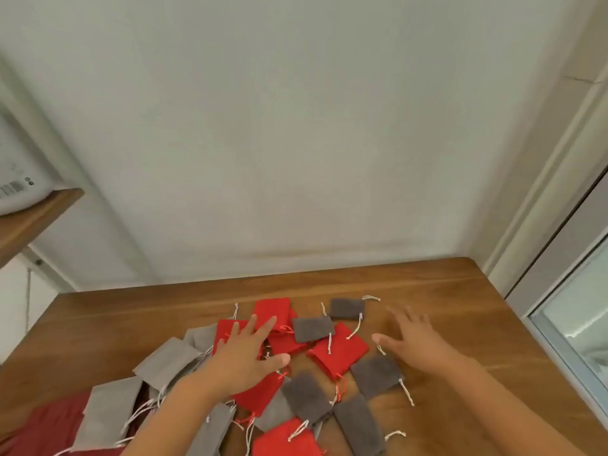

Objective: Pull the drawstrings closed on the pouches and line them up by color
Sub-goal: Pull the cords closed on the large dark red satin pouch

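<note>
Fingers (263, 327) of the left hand (243, 355) are lying straight and spread on red pouches (273, 307) mid-heap, gripping nothing. Right hand (414, 343) is hovering with fingers (409, 315) splayed wide, holding nothing, beside dark grey pouches (375, 375) scattered on the wooden table (460, 291). White box (19, 153) barcode label (13, 189) is showing blurred, unreadable.

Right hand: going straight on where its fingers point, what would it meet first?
Probably the farthest dark grey pouch and its white cord; the right hand is blurred, so depth is unclear.
</note>
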### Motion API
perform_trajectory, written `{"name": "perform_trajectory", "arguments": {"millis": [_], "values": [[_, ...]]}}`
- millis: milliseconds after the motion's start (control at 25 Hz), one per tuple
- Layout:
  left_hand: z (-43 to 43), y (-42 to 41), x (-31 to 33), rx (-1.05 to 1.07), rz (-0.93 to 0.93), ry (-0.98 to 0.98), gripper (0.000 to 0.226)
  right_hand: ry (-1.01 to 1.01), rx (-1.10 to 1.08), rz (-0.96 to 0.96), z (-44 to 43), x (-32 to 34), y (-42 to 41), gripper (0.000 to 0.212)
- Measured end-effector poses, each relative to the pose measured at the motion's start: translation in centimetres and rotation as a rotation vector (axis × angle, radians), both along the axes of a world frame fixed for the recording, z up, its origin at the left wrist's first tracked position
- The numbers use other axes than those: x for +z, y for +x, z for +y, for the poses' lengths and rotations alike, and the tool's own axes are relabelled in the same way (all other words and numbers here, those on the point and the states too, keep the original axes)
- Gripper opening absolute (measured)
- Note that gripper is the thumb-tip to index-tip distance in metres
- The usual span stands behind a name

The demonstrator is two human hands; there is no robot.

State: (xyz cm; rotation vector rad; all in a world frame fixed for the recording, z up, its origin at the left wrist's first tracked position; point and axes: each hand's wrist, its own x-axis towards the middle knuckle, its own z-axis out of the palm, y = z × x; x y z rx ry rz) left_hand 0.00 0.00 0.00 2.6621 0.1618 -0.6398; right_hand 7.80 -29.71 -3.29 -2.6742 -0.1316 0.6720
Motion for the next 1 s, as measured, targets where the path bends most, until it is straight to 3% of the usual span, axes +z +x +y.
{"name": "perform_trajectory", "arguments": {"millis": [160,520,720,840,920,1000], "values": [[0.2,-0.2,-4.5,0.044,0.053,0.173,0.085,-0.122,-0.011,-0.087,-0.4,-2.1,-0.1,0.074],[0.0,-1.3,-7.1,0.023,-0.166,0.226,0.081,-0.116,-0.030,-0.303,0.4,-4.7,-1.6,0.071],[-2.5,-3.7,-7.3,-0.008,-0.188,0.157,0.080,-0.003,0.005,-0.285,1.4,-4.1,-4.9,0.086],[-3.5,-4.8,-7.2,0.021,-0.222,0.099,0.077,0.061,0.005,-0.254,2.0,-2.9,-7.4,0.062],[-3.5,-4.9,-6.7,0.072,-0.261,-0.078,0.069,0.082,-0.007,-0.258,2.0,-2.9,-8.1,0.058],[-2.8,-6.4,-5.2,0.130,-0.330,-0.327,0.058,-0.017,-0.013,-0.309,2.3,-3.0,-9.1,0.068]]}}
